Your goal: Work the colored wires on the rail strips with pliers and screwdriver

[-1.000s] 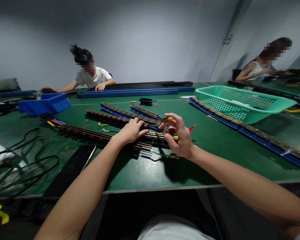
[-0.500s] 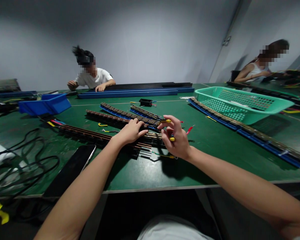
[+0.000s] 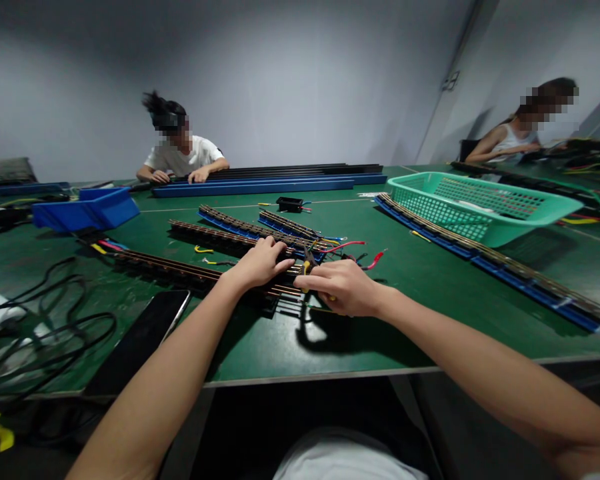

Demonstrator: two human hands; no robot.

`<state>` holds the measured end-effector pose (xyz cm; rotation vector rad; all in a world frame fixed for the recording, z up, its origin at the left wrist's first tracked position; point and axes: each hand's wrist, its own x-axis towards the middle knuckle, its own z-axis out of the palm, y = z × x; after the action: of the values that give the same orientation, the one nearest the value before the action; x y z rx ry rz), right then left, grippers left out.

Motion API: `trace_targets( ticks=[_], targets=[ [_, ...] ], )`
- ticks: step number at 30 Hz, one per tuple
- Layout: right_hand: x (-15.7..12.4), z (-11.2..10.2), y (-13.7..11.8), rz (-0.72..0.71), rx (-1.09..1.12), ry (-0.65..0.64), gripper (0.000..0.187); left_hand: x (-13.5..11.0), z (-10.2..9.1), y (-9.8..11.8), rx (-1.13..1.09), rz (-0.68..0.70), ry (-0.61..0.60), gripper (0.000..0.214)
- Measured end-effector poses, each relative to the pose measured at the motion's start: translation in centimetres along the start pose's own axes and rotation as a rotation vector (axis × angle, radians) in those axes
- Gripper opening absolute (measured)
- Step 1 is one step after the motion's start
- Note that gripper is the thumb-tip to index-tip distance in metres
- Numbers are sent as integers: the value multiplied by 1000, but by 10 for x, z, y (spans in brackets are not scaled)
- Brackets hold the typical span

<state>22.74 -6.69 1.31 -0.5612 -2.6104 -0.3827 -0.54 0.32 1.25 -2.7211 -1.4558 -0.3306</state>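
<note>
My left hand (image 3: pixel 261 263) lies palm down, fingers curled, pressing on a long dark strip with copper rails (image 3: pixel 180 270) that runs across the green table (image 3: pixel 430 293). My right hand (image 3: pixel 341 288) is closed around a small yellow-handled tool (image 3: pixel 307 268), its tip down at the strip's near end just right of my left fingers. Red, green and yellow wires (image 3: pixel 353 248) fan out behind my right hand.
More rail strips (image 3: pixel 240 227) lie behind. A teal basket (image 3: pixel 475 203) stands at the right beside a long blue strip (image 3: pixel 520 280). A blue bin (image 3: pixel 87 208), black cables (image 3: pixel 40 327) and a phone (image 3: pixel 143 340) are at the left. Two other people work at the far side.
My right hand has dropped from a raised position to the strip and turned over, bringing the yellow-handled tool down. My left hand stays on the strip.
</note>
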Motion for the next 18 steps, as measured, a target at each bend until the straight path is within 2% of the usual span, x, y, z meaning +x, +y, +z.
trace_targets(
  ticks=[3, 6, 8, 13, 18],
  targets=[
    [-1, 1, 0, 3, 1, -4, 46, 0, 1, 0, -28, -1, 9, 43],
    [-3, 3, 0, 80, 98, 93, 49, 0, 0, 0, -37, 2, 8, 42],
    [-4, 4, -2, 194, 213, 189, 48, -1, -2, 1, -28, 5, -2, 44],
    [1, 5, -8, 583, 499, 435, 41, -1, -4, 3, 6, 2, -26, 47],
    [8, 4, -7, 779, 706, 565, 39, 0, -2, 2, -4, 1, -18, 45]
  ],
)
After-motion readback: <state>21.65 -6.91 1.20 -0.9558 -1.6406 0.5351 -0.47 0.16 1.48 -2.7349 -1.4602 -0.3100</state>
